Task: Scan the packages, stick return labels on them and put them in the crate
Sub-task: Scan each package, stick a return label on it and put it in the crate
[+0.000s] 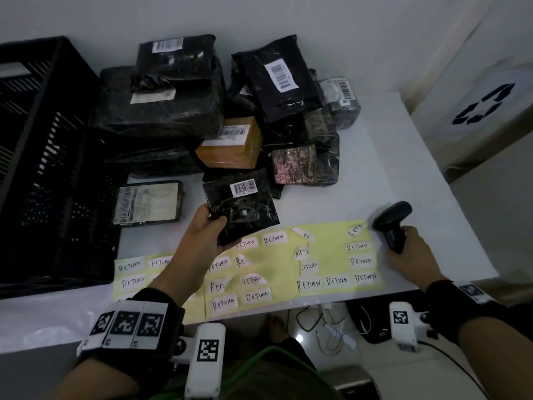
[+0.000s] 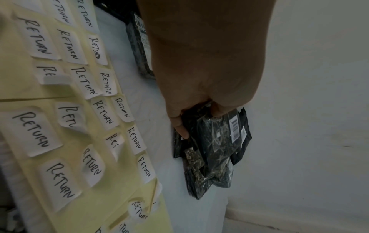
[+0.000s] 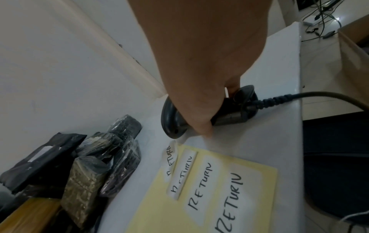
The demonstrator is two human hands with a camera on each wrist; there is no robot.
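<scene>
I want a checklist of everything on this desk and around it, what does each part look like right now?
Surface: white table, bare at the right.
Job's things: pile of wrapped packages at the back; small black package with a barcode; yellow sheets of RETURN labels, some peeling; black crate at the left.
Clutter: nothing seen.
Hands: left hand grips the small black package; right hand grips the scanner.
Cables: scanner cord runs off the table edge; loose wires on the floor.
Surroundings: white wall; box with a recycling symbol at the right.
</scene>
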